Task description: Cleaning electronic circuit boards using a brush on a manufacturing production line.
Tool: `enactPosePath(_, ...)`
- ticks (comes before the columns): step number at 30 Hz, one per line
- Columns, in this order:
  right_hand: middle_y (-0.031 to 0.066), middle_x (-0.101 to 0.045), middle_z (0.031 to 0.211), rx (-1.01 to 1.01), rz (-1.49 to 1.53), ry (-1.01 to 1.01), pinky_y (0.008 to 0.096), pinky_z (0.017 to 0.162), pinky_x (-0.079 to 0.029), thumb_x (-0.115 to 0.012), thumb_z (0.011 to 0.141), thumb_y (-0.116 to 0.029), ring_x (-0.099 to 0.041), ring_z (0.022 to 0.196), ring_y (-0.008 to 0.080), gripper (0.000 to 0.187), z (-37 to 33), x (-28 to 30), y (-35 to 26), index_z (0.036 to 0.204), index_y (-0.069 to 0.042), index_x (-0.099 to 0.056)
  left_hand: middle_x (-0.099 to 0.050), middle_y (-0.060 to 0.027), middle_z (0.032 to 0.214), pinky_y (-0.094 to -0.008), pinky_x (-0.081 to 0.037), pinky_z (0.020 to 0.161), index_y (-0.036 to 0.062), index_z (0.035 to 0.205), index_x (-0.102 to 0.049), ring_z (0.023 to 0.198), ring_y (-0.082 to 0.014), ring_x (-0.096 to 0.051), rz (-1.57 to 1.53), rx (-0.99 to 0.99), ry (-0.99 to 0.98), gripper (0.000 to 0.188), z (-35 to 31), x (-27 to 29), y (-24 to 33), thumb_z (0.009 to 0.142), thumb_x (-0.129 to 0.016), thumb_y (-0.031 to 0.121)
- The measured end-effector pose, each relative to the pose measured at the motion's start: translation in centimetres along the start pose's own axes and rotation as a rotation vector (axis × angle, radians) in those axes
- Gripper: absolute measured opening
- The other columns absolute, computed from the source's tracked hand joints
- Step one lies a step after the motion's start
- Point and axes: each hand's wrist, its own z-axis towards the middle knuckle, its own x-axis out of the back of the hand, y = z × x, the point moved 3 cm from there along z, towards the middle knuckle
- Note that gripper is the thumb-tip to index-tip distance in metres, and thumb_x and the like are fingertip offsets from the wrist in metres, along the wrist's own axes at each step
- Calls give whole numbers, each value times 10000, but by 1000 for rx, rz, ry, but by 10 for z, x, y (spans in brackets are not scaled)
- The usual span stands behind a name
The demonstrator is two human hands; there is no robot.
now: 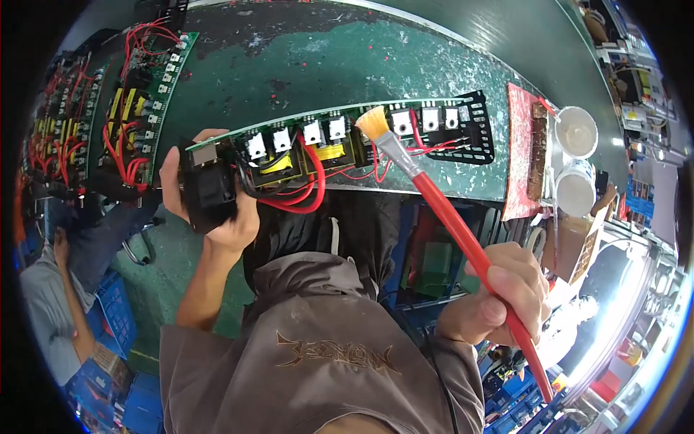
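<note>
At the far left, rows of green circuit boards (pixel 148 112) with red wires and yellow parts lie on the upper left of the green desk (pixel 289 79). Below them, in the lower left of the frame, another person (pixel 50 311) in a grey top sits near a blue crate (pixel 116 315). Left of centre, the left hand (pixel 238 228) is clamped around the black block at the left end of a long circuit board (pixel 336 152). This board stretches across the middle of the frame, its row of white tabs facing up, thick red and black wires looping below its left half. A black perforated plate (pixel 481 123) extends from its right end. The pale bristles of a red-handled brush (pixel 455 224) overlap the board just right of its middle; whether they touch it I cannot tell. The right hand (pixel 515 289), right of centre and well apart from the left, is closed around the brush handle. Farther right, a red mat (pixel 517 173) lies beside two white cups (pixel 596 134), above a cardboard box (pixel 582 253).
</note>
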Motion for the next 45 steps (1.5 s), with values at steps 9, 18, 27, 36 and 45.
enactPosePath(9, 142, -590, 623, 15, 16, 59, 303, 417, -491, -629, 879, -193, -581, 502, 233, 291, -9, 21, 4, 830, 91, -590, -438, -352, 1158, -349, -483, 768, 56, 1389, -87, 954, -300, -549, -42, -9, 29, 756, -3, -3, 1, 832, -595, 2)
enactPosePath(18, 153, -594, 617, -19, -36, 19, 307, 443, -498, -642, 831, -128, -583, 493, 248, 238, -5, 23, 5, 821, 108, -607, -446, -286, 1143, -380, -497, 776, 57, 1387, -86, 1003, -342, -534, 26, 1, 45, 734, -5, -4, 1, 849, -583, 8)
enactPosePath(27, 159, -566, 615, -27, -113, 52, 295, 477, -459, -554, 922, -230, -559, 505, 222, 312, -15, 38, 4, 931, 80, -581, -480, -262, 1109, -429, -463, 820, 11, 1377, -103, 959, -334, -542, 163, -3, 52, 712, -2, -2, 5, 846, -577, -9)
enactPosePath(36, 149, -584, 612, -69, -151, 10, 312, 461, -473, -609, 857, -169, -576, 500, 245, 258, -13, 41, 6, 875, 88, -609, -476, -301, 1124, -420, -487, 827, -12, 1374, -100, 977, -335, -546, 183, -19, 53, 712, -2, -3, 7, 842, -574, -21)
enactPosePath(45, 149, -606, 629, -146, -223, 117, 333, 511, -510, -664, 790, -142, -607, 543, 262, 232, -12, 40, 11, 806, 88, -637, -478, -328, 1146, -420, -497, 854, -37, 1362, -110, 998, -338, -556, 352, 34, 52, 715, -5, -1, 9, 832, -589, -19)
